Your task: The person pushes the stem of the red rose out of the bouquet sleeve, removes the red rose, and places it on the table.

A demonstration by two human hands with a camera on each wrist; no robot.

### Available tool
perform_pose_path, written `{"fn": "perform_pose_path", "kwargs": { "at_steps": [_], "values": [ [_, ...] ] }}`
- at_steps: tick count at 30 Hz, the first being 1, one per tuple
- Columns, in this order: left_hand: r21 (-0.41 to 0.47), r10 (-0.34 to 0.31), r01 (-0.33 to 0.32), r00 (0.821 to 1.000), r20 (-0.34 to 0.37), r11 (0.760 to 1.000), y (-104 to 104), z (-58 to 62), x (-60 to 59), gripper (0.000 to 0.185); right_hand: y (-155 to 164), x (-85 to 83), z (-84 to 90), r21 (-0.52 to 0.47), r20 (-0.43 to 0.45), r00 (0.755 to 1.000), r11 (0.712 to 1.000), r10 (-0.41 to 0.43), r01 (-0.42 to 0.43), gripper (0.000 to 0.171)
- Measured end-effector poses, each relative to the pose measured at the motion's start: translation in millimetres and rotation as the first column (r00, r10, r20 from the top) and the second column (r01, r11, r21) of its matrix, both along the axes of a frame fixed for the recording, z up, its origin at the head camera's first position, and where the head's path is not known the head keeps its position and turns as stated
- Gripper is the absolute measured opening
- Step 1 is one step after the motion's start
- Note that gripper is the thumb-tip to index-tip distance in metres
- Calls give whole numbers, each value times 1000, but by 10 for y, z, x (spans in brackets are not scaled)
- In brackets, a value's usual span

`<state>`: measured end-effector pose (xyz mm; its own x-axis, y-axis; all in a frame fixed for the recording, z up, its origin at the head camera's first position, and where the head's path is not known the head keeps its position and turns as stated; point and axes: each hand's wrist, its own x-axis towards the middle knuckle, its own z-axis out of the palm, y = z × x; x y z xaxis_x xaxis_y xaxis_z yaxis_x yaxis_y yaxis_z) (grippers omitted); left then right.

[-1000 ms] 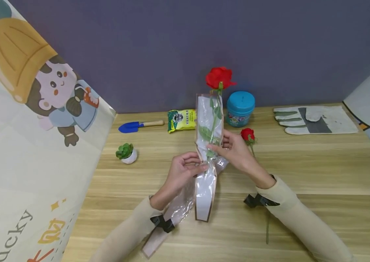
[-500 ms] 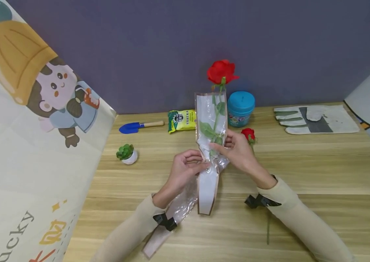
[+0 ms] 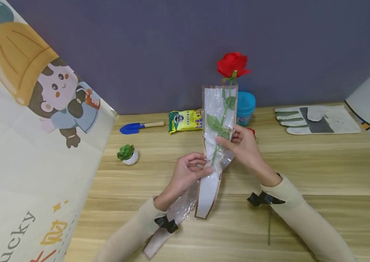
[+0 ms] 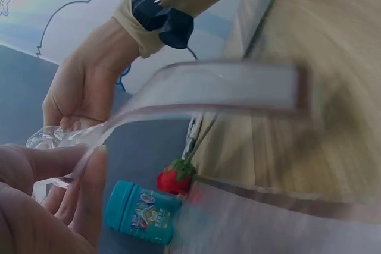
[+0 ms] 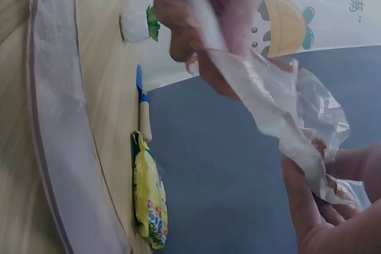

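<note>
A red rose (image 3: 232, 65) stands in a clear flower sleeve (image 3: 209, 189) with a white back and brown edging; its bloom sticks out of the top. My left hand (image 3: 188, 174) pinches the sleeve at its narrow, crumpled middle. Higher up, my right hand (image 3: 245, 147) pinches the sleeve's right edge, thumb in front, beside the leaves. Both grips also show in the right wrist view, around the crinkled film (image 5: 268, 99). A second sleeve (image 3: 181, 207) lies slantwise on the table under the hands. Behind my right hand a smaller rose (image 4: 177, 178) lies on the table, mostly hidden in the head view.
At the back stand a yellow-green packet (image 3: 185, 120) and a blue lidded tub (image 3: 246, 103), partly covered by the sleeve. A blue trowel (image 3: 132, 128) and a small potted succulent (image 3: 128, 154) are at left. A work glove (image 3: 317, 119) lies at right.
Both hands have shifted slightly right with the wrapped rose. The bloom has risen and moved right, now further above the sleeve. The sleeve covers more of the tub, and its lower end leans left.
</note>
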<state>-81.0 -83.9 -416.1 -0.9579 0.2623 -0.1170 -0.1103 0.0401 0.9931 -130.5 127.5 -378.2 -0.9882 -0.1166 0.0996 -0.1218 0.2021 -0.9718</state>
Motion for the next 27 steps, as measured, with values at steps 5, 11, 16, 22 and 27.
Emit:
{"fn": "perform_pose_path", "kwargs": {
  "at_steps": [5, 11, 16, 22, 27],
  "values": [
    [-11, -89, 89, 996, 22, 996, -7, -37, 31, 42, 48, -46, 56, -105, -6, 999, 994, -35, 34, 44],
    [-52, -98, 96, 995, -33, 994, -17, 13, -11, 51, 63, -47, 111, -132, -3, 1000, 991, -25, 24, 46],
    [-9, -23, 22, 993, -118, 1000, 11, 102, -109, 53, 51, -36, 118, -142, 20, 1000, 990, -7, 10, 47],
    [61, 66, -58, 989, -130, 996, 72, 115, -182, 45, 11, -21, 100, -131, 48, 998, 991, 27, -21, 43],
    [88, 89, -82, 993, -79, 993, 95, 75, -182, 43, 6, -16, 59, -112, 60, 998, 993, 30, -23, 41]
  ]
}}
